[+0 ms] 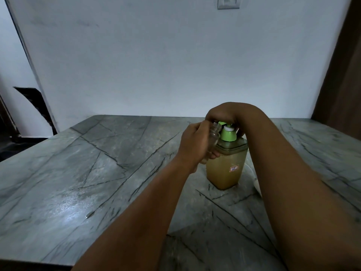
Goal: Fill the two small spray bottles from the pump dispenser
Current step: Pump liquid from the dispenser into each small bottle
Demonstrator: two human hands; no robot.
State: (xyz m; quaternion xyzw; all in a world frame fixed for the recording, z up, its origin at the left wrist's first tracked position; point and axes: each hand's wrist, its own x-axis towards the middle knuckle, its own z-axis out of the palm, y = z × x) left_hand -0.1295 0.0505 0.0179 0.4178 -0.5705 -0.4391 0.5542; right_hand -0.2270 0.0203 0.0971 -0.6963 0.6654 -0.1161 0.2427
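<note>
A square pump dispenser (pixel 226 169) with a green pump top and yellowish liquid stands on the grey marble table (pixel 93 173). My left hand (pixel 193 143) grips a small clear spray bottle (pixel 214 136), uncapped, tilted with its open neck up against the green nozzle. My right hand (pixel 224 114) comes down from above and rests curled over the pump head, covering most of it. I cannot see a second small bottle; my right forearm hides the table behind it.
A white rounded object (pixel 257 185) peeks out from behind my right forearm. The table meets a pale wall at the back, with a brown door frame (pixel 340 75) at the right. The table's near-left edge drops off at the bottom left.
</note>
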